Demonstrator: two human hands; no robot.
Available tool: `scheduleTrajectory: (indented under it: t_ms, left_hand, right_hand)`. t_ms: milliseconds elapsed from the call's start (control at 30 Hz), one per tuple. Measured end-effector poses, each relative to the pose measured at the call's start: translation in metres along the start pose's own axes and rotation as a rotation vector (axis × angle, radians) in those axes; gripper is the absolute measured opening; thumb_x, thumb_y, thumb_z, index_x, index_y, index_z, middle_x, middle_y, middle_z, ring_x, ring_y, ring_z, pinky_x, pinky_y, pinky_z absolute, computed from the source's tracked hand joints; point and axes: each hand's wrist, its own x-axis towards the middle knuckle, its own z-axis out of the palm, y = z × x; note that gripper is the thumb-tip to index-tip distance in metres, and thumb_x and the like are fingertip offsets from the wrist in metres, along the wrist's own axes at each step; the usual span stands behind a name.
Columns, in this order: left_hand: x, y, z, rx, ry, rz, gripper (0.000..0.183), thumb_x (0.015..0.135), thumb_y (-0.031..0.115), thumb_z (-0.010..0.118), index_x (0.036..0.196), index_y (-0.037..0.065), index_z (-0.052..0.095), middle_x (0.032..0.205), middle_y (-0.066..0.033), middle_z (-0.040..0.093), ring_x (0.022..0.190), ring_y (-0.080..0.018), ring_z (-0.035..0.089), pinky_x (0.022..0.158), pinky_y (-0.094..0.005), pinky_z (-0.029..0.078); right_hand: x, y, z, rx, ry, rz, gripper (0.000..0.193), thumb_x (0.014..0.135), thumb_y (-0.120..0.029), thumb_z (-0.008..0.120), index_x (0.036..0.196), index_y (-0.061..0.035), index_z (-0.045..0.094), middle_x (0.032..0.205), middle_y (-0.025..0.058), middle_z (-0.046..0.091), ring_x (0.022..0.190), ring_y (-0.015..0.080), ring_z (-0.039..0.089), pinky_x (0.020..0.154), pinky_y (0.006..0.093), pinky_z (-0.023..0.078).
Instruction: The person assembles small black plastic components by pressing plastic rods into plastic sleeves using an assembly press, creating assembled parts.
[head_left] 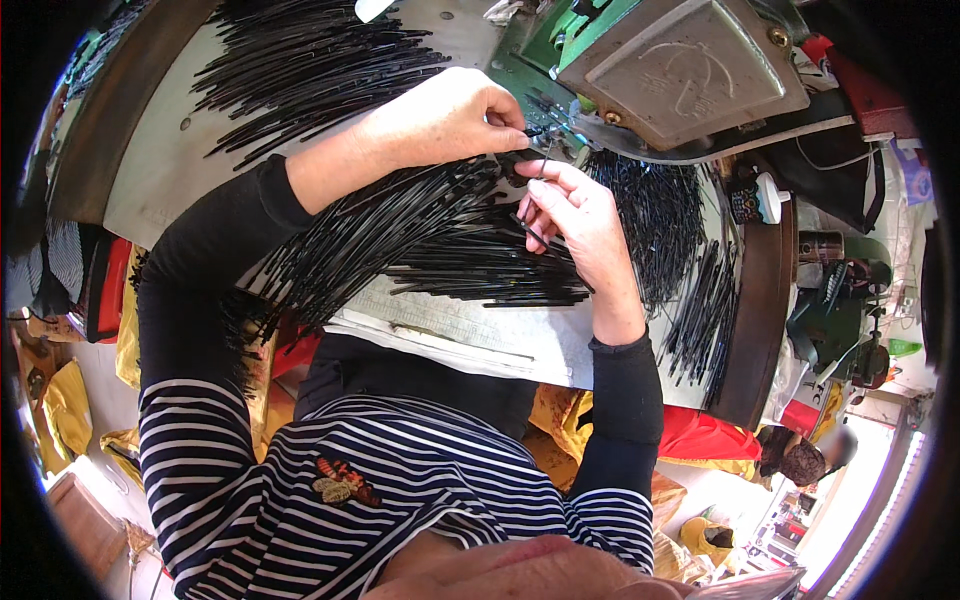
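Note:
My left hand (455,120) reaches in beside the working end of a green machine (535,60). Its thumb and fingers are pinched together at a small dark piece, too tiny to make out. Just below and to the right, my right hand (578,215) has its fingers curled around a thin black strip (530,232), with the index finger stretched toward the machine. Under and between both hands lies a heap of long thin black strips (400,215). Another dense pile of black strips (320,75) spreads beyond my left forearm.
A large grey metal cover (690,75) overhangs at upper right. More black strips (650,225) stand bunched right of my hand. Raised brown edges (765,320) bound the pale worktop (455,345). A small white-topped container (768,198) sits by the right edge. Another person (800,455) appears at far right.

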Motion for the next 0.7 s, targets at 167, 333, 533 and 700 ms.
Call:
scheduleTrajectory:
  t_ms: [167,333,533,700]
  left_hand:
    - [0.0028,0.0046,-0.0003,0.007,0.006,0.014,0.03,0.08,0.025,0.065,0.093,-0.002,0.066,0.078,-0.0132,0.066,0.068,-0.018,0.063,0.066,-0.027,0.049]
    - [0.0054,0.0038,0.0016,0.005,0.05,0.02,0.03,0.08,0.025,0.065,0.093,-0.002,0.066,0.079,-0.0141,0.066,0.069,-0.0193,0.064,0.066,-0.0274,0.049]
    - [0.0068,0.005,0.003,0.012,0.041,0.024,0.03,0.079,0.025,0.066,0.092,-0.002,0.067,0.079,-0.0136,0.067,0.07,-0.0197,0.064,0.067,-0.0274,0.049]
    - [0.0075,0.0039,0.0054,0.025,0.066,0.038,0.029,0.079,0.025,0.066,0.091,-0.001,0.067,0.077,-0.0139,0.066,0.068,-0.0203,0.064,0.066,-0.0273,0.049]
  right_hand:
    - [0.0,-0.0009,-0.001,0.023,0.01,-0.018,0.029,0.09,-0.016,0.052,0.112,0.0036,0.054,0.074,0.0055,0.058,0.054,0.0092,0.055,0.049,0.0196,0.046]
    - [-0.0009,-0.0035,-0.0022,0.064,0.047,-0.037,0.029,0.09,-0.015,0.052,0.112,0.0038,0.052,0.073,0.0061,0.057,0.052,0.0108,0.054,0.047,0.0201,0.044]
    - [0.0006,-0.0036,-0.0031,0.068,0.041,-0.028,0.029,0.09,-0.015,0.052,0.112,0.0037,0.052,0.073,0.0062,0.057,0.052,0.0108,0.054,0.046,0.0203,0.044]
    - [0.0014,-0.0026,-0.0049,0.043,0.045,-0.025,0.028,0.09,-0.015,0.052,0.112,0.0034,0.053,0.073,0.0064,0.056,0.051,0.0108,0.054,0.046,0.0202,0.044]
